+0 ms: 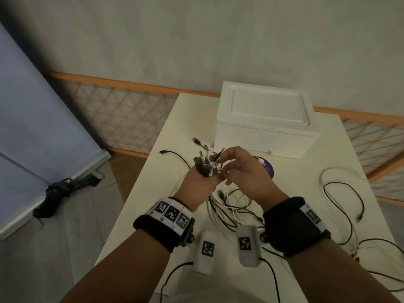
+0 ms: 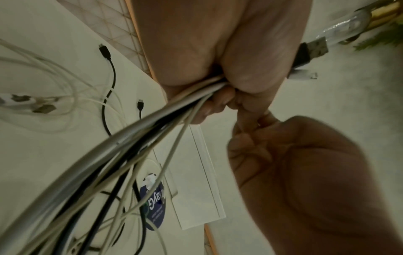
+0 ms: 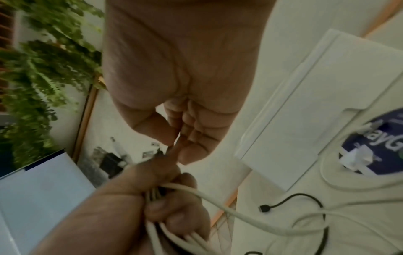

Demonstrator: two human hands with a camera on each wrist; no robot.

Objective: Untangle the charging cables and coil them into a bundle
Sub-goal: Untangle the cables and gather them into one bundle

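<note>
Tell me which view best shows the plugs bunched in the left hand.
Head view: the plugs fan out above the left hand, fully visible. The left wrist view catches only two past the palm; the right wrist view shows them small and blurred.

Bare forearms, no sleeves, entering from the bottom of the head view. Left hand (image 1: 197, 184) and right hand (image 1: 244, 171) bare, no gloves or rings seen.

Left wrist, centre-left of frame: wide black fabric band (image 1: 153, 230) with a white strip (image 1: 172, 215) carrying three black-and-white square markers. Thin dark cord just above it.

Right wrist, centre-right: matching black band (image 1: 293, 228), white marker plate (image 1: 312, 216) on its outer side.

Under each wrist a rounded white pod (image 1: 205, 250) (image 1: 248, 246) bearing one square marker; small dark lens dome beside each; black cable trailing from each pod toward the lower frame.
</note>
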